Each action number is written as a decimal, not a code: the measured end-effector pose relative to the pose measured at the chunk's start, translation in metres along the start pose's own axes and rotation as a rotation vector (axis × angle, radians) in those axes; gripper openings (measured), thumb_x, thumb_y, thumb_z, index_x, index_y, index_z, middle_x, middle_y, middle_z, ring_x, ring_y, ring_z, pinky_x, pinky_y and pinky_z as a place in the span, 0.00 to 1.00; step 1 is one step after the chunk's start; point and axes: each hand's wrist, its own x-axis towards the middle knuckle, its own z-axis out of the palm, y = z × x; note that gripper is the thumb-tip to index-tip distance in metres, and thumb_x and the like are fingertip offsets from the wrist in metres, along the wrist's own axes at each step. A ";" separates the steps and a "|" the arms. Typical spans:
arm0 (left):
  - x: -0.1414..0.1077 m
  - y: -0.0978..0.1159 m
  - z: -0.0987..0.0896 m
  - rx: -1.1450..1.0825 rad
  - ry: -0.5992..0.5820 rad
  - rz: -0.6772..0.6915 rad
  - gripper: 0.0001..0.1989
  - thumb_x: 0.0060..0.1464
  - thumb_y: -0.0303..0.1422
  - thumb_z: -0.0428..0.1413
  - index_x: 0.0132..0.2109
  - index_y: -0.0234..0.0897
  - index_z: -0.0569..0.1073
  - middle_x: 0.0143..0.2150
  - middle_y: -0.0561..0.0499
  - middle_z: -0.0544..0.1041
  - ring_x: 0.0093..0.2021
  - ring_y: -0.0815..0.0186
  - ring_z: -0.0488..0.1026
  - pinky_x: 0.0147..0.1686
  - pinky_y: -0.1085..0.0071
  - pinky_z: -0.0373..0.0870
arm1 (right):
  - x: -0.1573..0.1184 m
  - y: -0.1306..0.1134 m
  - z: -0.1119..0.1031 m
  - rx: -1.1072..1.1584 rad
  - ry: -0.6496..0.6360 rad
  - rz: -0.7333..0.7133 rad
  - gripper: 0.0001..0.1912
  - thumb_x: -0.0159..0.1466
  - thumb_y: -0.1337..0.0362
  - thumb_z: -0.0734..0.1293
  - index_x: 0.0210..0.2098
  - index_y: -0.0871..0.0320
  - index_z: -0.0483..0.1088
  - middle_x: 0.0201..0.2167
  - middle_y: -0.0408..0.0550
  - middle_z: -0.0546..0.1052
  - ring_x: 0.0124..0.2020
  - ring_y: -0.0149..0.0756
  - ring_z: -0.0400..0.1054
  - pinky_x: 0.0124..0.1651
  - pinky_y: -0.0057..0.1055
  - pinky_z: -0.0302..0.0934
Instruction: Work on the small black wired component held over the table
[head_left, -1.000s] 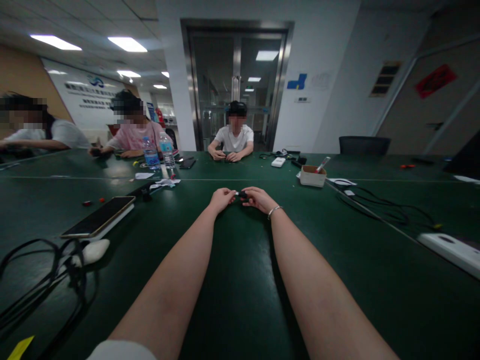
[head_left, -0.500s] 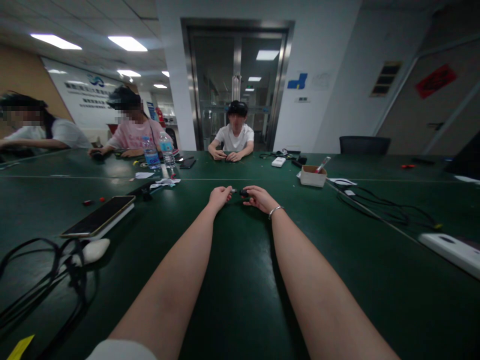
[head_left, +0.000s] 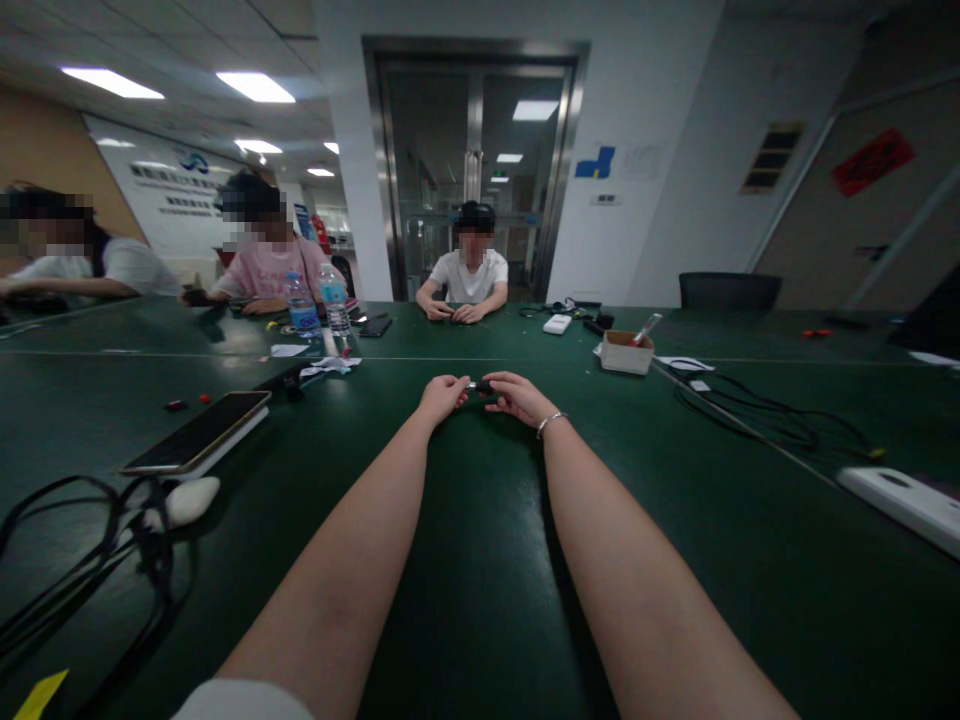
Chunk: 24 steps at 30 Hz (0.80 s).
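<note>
Left hand (head_left: 444,398) pinches silver plug-like piece (head_left: 472,386); right hand (head_left: 519,397) pinches black cap-like piece (head_left: 484,386) — ends meeting or nearly so, over green tabletop (head_left: 472,520). Both likely light, stiff, slick — hold at outer ends.

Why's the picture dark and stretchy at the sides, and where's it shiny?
Head view: dim room, ceiling lights glaring white; head view: sides stretched, probably a wide lens; head view: shine on the green table; head view: black piece in right hand looks unclear.
</note>
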 end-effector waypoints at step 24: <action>0.000 -0.001 -0.001 0.052 -0.086 0.034 0.17 0.55 0.42 0.50 0.27 0.33 0.69 0.20 0.53 0.68 0.20 0.72 0.64 0.22 0.75 0.60 | -0.001 -0.001 0.000 -0.007 -0.026 0.001 0.08 0.64 0.75 0.60 0.39 0.61 0.68 0.24 0.44 0.75 0.16 0.20 0.62 0.36 0.32 0.72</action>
